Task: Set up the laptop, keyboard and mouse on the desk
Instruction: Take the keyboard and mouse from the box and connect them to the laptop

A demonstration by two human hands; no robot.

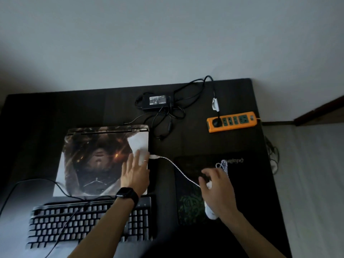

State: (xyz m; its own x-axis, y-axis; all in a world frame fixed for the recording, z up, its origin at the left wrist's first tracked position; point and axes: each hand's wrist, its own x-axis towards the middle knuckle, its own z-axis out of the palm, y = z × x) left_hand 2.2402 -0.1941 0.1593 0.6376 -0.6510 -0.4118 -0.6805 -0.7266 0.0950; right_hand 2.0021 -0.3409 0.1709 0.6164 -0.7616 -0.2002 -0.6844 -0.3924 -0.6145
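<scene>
Desk (46,118), dark and broad, fills the lower part of the view and meets a pale wall at its far edge. The closed laptop (96,161) lies left of centre with a printed picture skin over its lid. Just in front of it, nearest the person, sits the black keyboard (87,224), its long side parallel to the laptop's front edge. To the right of both lies a dark mouse pad (188,205) with a green pattern at its near end.

An orange power strip (231,121) lies at the far right of the desk with one black plug in its left socket. The black power adapter (156,102) rests behind the laptop among loops of its own dark cord.

The left hand (135,172) lies flat on the right part of the laptop lid, fingers straight and spread, grasping nothing. The right hand (217,187) is over the mouse pad, its fingers curled down and grasping the white mouse (211,211), which shows beneath the palm and wrist.

A white braided cable (178,170) runs from the mouse across the pad's edge to a white USB plug (154,156) at the laptop's right side — a small bunch of it lies just beyond the right fingertips. A black smartwatch (126,195) sits on the left wrist, and a thin ring (145,161) on one left finger.
</scene>
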